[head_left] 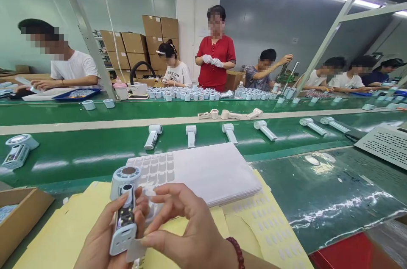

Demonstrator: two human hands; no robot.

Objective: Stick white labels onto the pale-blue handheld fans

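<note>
My left hand (103, 231) is closed around the handle of a light-blue handheld device (125, 228) with a round head. Its head points away from me, and a circuit board shows in the open handle. My right hand (187, 222) is beside it, thumb and fingers bent in a pinch. At the thumb tip, by the handle's lower end, is a small translucent sticker (136, 250). Just beyond the hands lies a stack of white sheets (210, 171), the top one bearing rows of grey stickers (158, 168) at its left. Part of that sheet is hidden by my fingers.
A green conveyor belt (95, 154) carries several similar devices (191, 135). Yellow sheets (70, 222) lie under the stack. A cardboard box (23, 222) stands at left, a slotted metal panel (386, 148) at right. Co-workers sit across, and a person in red (216, 61) stands there.
</note>
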